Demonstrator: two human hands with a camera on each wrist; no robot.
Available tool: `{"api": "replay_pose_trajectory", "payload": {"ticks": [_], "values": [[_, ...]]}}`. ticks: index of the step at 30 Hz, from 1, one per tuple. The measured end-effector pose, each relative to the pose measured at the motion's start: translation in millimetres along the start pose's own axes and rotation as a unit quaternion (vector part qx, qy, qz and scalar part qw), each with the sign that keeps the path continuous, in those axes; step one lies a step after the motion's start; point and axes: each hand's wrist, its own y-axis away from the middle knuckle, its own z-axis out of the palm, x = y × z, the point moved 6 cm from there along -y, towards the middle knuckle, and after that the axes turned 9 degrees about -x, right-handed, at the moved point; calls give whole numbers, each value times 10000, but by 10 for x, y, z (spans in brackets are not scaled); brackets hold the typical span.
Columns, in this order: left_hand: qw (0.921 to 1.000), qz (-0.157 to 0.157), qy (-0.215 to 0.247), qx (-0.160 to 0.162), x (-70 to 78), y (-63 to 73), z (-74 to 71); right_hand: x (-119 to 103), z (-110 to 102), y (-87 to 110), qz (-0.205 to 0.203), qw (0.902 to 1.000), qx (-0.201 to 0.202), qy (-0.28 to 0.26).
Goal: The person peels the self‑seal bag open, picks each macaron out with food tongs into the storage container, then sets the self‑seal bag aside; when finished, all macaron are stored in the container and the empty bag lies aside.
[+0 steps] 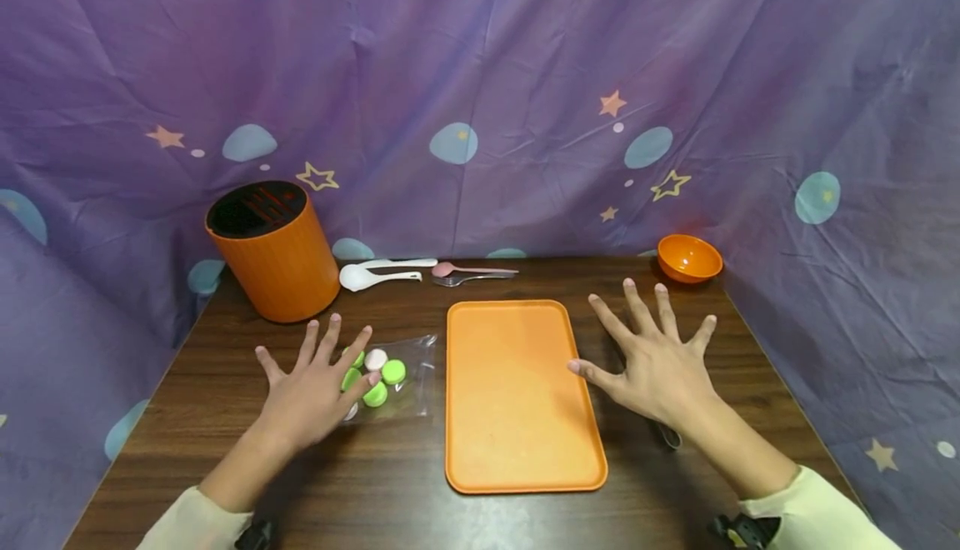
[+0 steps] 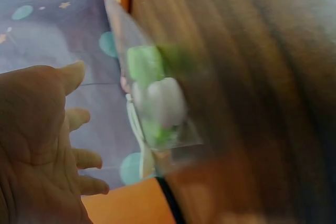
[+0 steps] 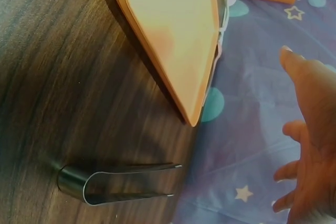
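Observation:
My left hand (image 1: 309,396), its fingers spread, is held over the left of the table and holds nothing. It partly covers a clear plastic bag (image 1: 420,379) with several green and white round caps (image 1: 393,372) inside. My right hand (image 1: 663,371) is likewise spread with nothing in it, its thumb overlapping the right edge of an orange tray (image 1: 517,400) in the head view. Metal tongs (image 3: 118,182) lie on the table under the right hand, mostly hidden in the head view.
An orange knife block (image 1: 288,271) with a black top stands at the back left. White spoons (image 1: 382,277), a pink spoon (image 1: 472,269) and a fork (image 1: 472,278) lie along the back edge. An orange bowl (image 1: 688,260) sits at the back right, before a purple cloth (image 1: 480,100).

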Motion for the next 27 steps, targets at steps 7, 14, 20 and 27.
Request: {"api": "replay_pose_trajectory", "payload": {"ticks": [7, 14, 20, 27], "values": [[9994, 136, -226, -215, -33, -14, 193, -22, 43, -4, 3, 10000, -77, -21], [9981, 236, -267, -492, -13, -15, 300, -28, 91, -18, -3, 9999, -164, 7], [9973, 239, -237, -653, -32, -20, 349, -43, 129, -37, -59, 9998, -196, -49], [9967, 247, -145, -756, -35, -49, 355, -132, 158, -106, -222, 9994, -217, -118]]}}
